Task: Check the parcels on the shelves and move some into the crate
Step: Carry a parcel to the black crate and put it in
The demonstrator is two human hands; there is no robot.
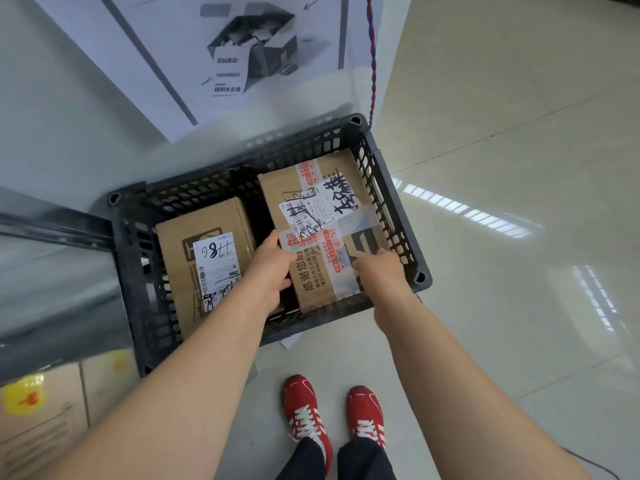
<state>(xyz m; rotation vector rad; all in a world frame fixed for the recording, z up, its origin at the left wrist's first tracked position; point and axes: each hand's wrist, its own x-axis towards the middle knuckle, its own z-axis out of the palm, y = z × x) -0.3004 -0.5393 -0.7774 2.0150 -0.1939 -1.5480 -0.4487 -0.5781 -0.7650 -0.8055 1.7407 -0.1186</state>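
A black slotted crate [388, 188] stands on the floor against the wall. Two cardboard parcels lie inside. The left parcel [180, 244] carries a white label marked 7786. The larger right parcel [322, 206] has a white label, handwriting and red-printed tape. My left hand [270, 268] grips the right parcel's near left edge, thumb on top and fingers curled down the side. My right hand [381, 271] holds its near right corner, fingers bent over the edge. The parcel sits low in the crate, slightly tilted.
A metal shelf edge [52, 230] juts in at the left, with cardboard boxes bearing yellow stickers [38, 410] below it. A printed poster [221, 57] hangs on the wall. A red-blue twisted cable [372, 64] runs down. My red shoes [332, 417] stand on the tiled floor.
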